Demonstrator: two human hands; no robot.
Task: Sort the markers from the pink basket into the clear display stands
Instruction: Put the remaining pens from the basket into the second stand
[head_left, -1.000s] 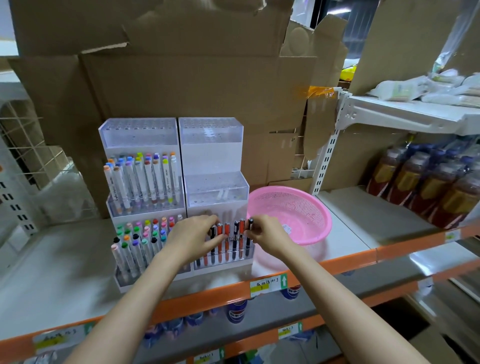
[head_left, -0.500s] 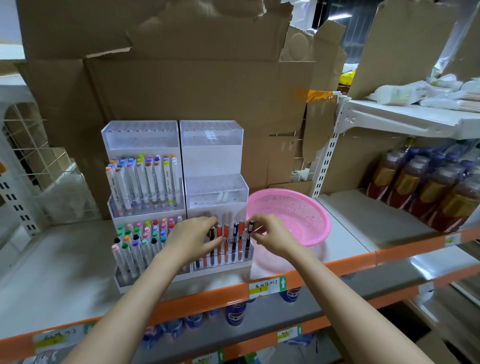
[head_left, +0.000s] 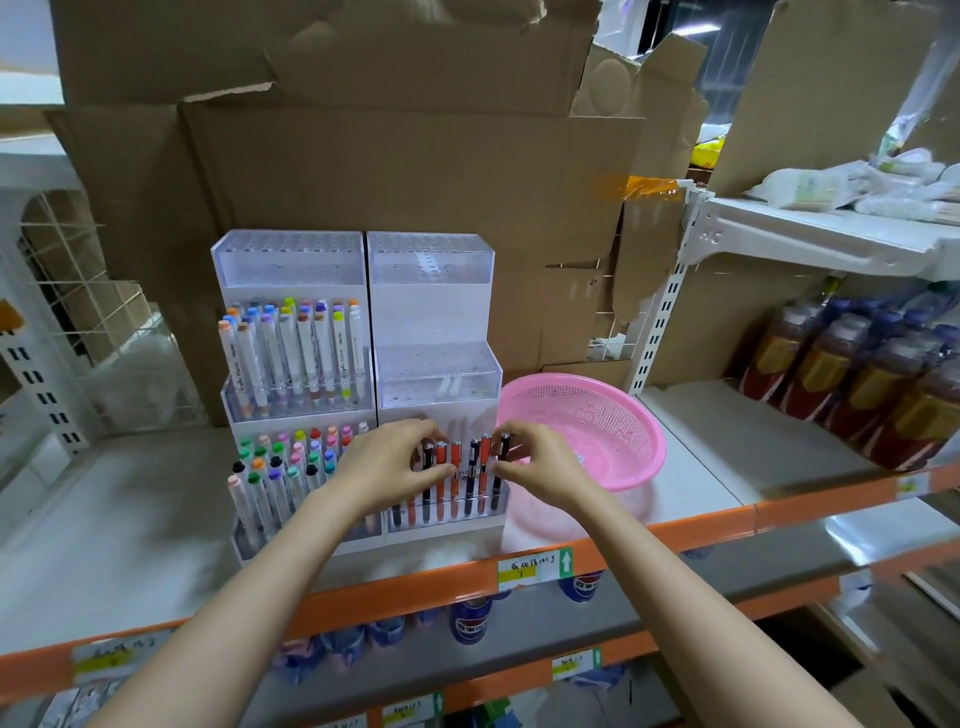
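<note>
Over a row of black and orange markers (head_left: 456, 460), a person's left hand (head_left: 387, 467) and right hand (head_left: 537, 465) meet. The markers stand upright in the front tier of the right stand (head_left: 431, 312). Left fingers curl over the row's left end, thumb pressed to the barrels; right thumb and forefinger pinch the black-capped end marker (head_left: 505, 446). Behind the fingers rise tiers of open holes. Just right of them leans the pink basket (head_left: 623, 431). Below them runs the shelf's orange edge (head_left: 701, 525), with bare shelf (head_left: 130, 493) beyond the colour-capped left stand (head_left: 291, 260). Since half a second ago both hands have barely shifted, and the basket has stayed put.
</note>
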